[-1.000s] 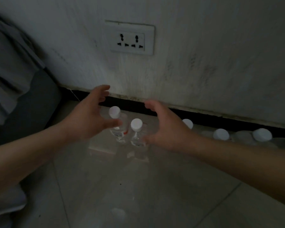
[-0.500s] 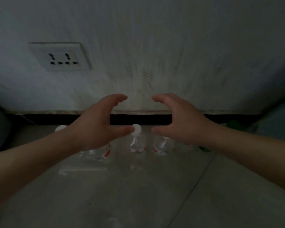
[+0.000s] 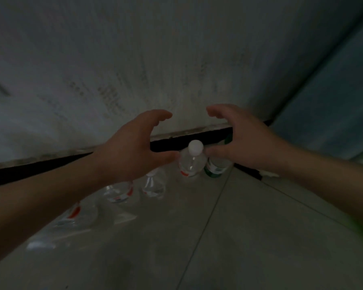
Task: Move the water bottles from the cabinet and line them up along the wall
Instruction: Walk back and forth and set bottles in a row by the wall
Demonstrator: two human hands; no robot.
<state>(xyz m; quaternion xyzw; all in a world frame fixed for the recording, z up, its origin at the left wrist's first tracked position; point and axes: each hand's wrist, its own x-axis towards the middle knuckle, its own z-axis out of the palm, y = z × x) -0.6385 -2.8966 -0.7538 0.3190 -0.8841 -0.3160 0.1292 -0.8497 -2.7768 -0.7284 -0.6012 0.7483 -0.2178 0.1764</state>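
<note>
Dim light. White-capped bottle (image 3: pixel 192 162) stands upright on the floor (image 3: pixel 239 237) at the wall (image 3: pixel 134 70) base, cap up, long axis vertical. Left hand (image 3: pixel 132 149) and right hand (image 3: pixel 243 141) flank it, each grip spread, holding nothing. More bottles (image 3: pixel 153 185) trail left along the wall.

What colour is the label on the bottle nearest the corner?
Green; the label shows best in the head view.

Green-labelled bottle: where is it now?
In the head view, right of centre, the green-labelled bottle stands just right of the white-capped bottle, under the right hand.
</note>
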